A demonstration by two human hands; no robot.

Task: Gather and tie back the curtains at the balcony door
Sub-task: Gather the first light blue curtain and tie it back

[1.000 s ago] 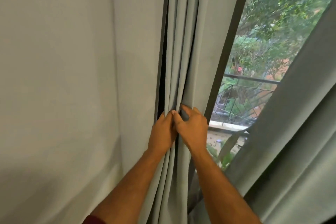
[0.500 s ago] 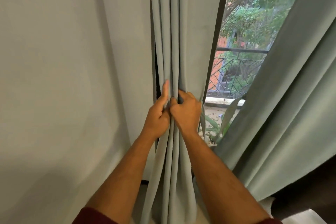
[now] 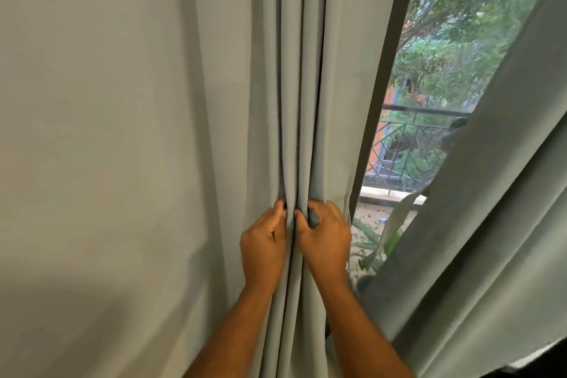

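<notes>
Your left hand (image 3: 264, 247) and right hand (image 3: 323, 244) have slid lower on the gathered curtain (image 3: 306, 101) at 6 o'clock, each pinching folds, knuckles nearly touching. The bundle looks tighter, though no tie-back shows. Beyond, at 2 o'clock, the other curtain (image 3: 491, 224) hangs loose before the balcony railing (image 3: 408, 147).

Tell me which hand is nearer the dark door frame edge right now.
Right. The right hand grips the gathered curtain folds just left of the door frame. The left hand holds folds beside it, farther from the frame.
</notes>
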